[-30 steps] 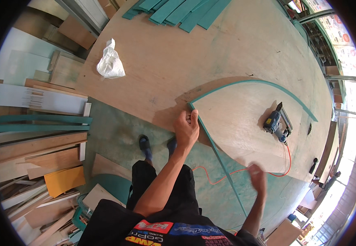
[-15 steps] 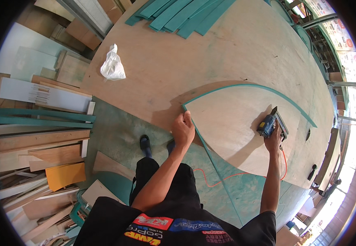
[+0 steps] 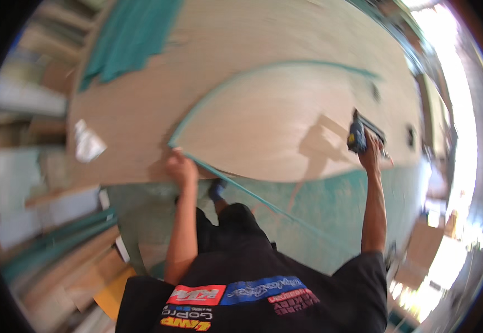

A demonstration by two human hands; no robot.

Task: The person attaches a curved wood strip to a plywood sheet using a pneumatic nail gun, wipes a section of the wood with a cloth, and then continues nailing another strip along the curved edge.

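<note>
My left hand [image 3: 183,169] pinches the corner where two thin green strips meet. One is a curved strip [image 3: 243,76] that bows over the wooden tabletop [image 3: 252,133]. The other, a straighter strip [image 3: 247,192], runs from the corner toward the lower right, past the table's near edge and over the floor. On the right, my right hand [image 3: 371,152] is wrapped round the handle of a dark blue nail gun [image 3: 357,134], held above the tabletop and casting a shadow to its left. The gun is apart from the strips. Motion blurs much of the picture.
A stack of green slats [image 3: 133,41] lies at the table's far left. A crumpled white plastic bag [image 3: 88,143] rests near its left edge. Wood offcuts [image 3: 69,266] crowd the left side. A small dark object [image 3: 410,135] lies at the table's right edge.
My view has turned, so the table and slats appear shifted and rotated. My left hand, still on the corner, appears farther left. The nail gun stays in my right hand, and the strips swing with the corner.
</note>
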